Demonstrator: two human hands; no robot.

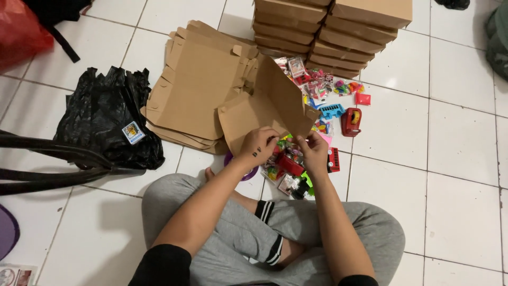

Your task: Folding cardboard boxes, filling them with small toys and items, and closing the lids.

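To our left a black plastic bag lies on the tiles, then a stack of flat cardboard blanks. Our left hand and right hand both pinch the lower edge of an unfolded cardboard blank, which rises above them, over a heap of small toys. Folded boxes are stacked beyond.

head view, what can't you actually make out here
- Toys: partly hidden behind the cardboard sheet and both hands.
- Left hand and right hand: fingertips hidden at the sheet's edge.
- Stacked boxes: cut off by the top edge.
- Sticker on the black bag: too small.
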